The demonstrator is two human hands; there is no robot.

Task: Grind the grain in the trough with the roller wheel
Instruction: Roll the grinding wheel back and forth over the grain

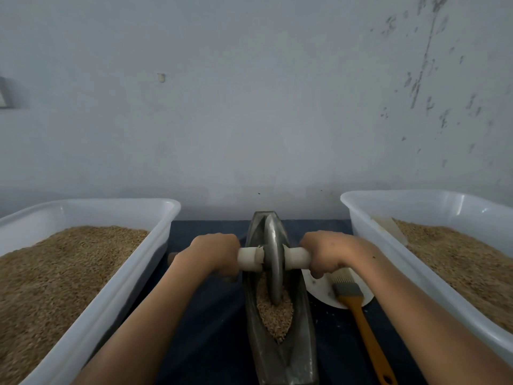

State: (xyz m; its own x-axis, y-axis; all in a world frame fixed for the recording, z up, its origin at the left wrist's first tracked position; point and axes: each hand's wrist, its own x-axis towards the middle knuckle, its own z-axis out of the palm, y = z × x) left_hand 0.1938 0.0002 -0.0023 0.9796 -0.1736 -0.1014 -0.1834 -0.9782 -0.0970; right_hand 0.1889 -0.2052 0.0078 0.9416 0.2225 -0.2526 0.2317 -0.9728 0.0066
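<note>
Behind the bench (211, 315) stands a wall. Left hand (215, 252) and right hand (324, 251) grasp the roller wheel (273, 262) handles; the wheel stands in the trough (299, 354), between two tubs, on grain (274, 318).

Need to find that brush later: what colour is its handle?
Orange-yellow handle, with a grey metal ferrule, seen in the head view.

We see a dim, flat, bluish light with no clear source. Small glints sit on the right tub's (416, 202) rim and along the wheel (273, 262). Shadows are soft, darkest on the cloth (211, 329) between the tubs. The wide lens bows the edges; the near grain at left (41, 287) looks smeared.
</note>
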